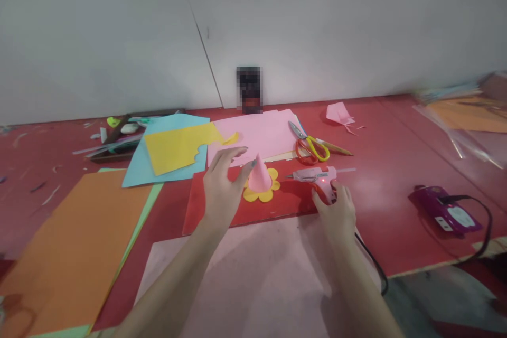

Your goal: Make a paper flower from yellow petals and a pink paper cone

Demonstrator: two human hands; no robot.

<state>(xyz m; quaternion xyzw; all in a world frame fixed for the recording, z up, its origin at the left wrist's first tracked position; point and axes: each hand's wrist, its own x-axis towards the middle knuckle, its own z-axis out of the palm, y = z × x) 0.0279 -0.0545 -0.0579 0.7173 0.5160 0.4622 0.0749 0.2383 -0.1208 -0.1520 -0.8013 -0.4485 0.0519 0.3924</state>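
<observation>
My left hand [224,182] is beside a pink paper cone [259,177], with fingers spread and curved and the thumb close to the cone's tip. Whether the thumb touches it I cannot tell. The cone stands upright in the middle of a yellow paper flower [264,195], which lies on a red board [222,214]. To the right, my right hand [336,211] grips the handle of a pink glue gun [317,174]. A red light glows on the gun, a clear glue stick sticks out behind, and its nozzle points left toward the flower.
Scissors [312,148] lie on pink paper [253,129] behind the board. Yellow paper [178,148] and blue paper [137,169] are at left, orange sheets [79,232] nearer. A purple power socket box [447,211] with a black cord sits at right. A pink scrap [338,113] lies at the back.
</observation>
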